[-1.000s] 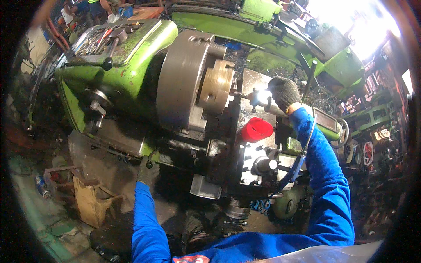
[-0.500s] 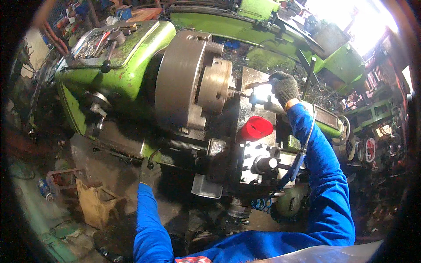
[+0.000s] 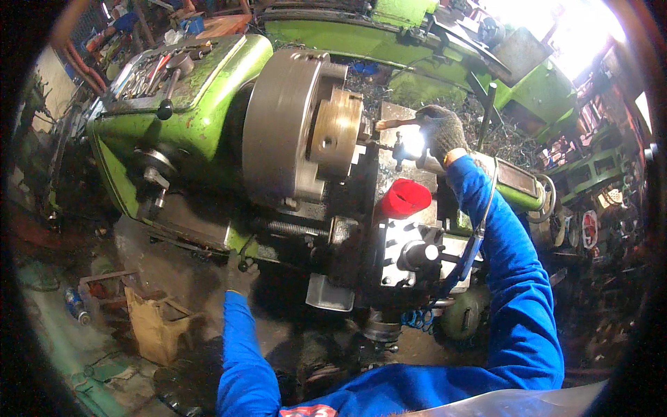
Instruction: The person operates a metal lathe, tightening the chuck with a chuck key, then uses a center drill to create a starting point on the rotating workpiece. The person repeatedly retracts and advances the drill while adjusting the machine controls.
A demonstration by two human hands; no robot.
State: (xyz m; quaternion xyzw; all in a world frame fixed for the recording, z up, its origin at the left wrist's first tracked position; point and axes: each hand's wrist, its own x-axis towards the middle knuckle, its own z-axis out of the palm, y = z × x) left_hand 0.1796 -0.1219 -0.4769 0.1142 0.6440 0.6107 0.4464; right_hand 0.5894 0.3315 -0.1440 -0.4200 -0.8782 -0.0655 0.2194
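Observation:
My right hand (image 3: 442, 132), in a grey knit glove, reaches over the lathe carriage and grips a thin brown-handled tool (image 3: 393, 124) whose tip points at the brass-coloured workpiece (image 3: 337, 132) in the big grey chuck (image 3: 281, 125). A bright glare sits just left of that hand. My left hand (image 3: 241, 275), in a dark glove, is low under the green lathe's (image 3: 201, 118) bed, at a small lever. Shadow hides its fingers. A red cap (image 3: 405, 198) stands on the carriage below my right hand, above the steel tool post (image 3: 411, 254).
Wrenches and hand tools lie on the headstock top (image 3: 163, 66). A brown cardboard box (image 3: 156, 323) and a blue can (image 3: 75, 306) sit on the dirty floor at left. A second green machine (image 3: 417, 35) stands behind, and handwheels (image 3: 589, 229) are at right.
My right hand has moved left toward the chuck, bringing the thin tool's tip up to the workpiece. My left hand has stayed low under the bed.

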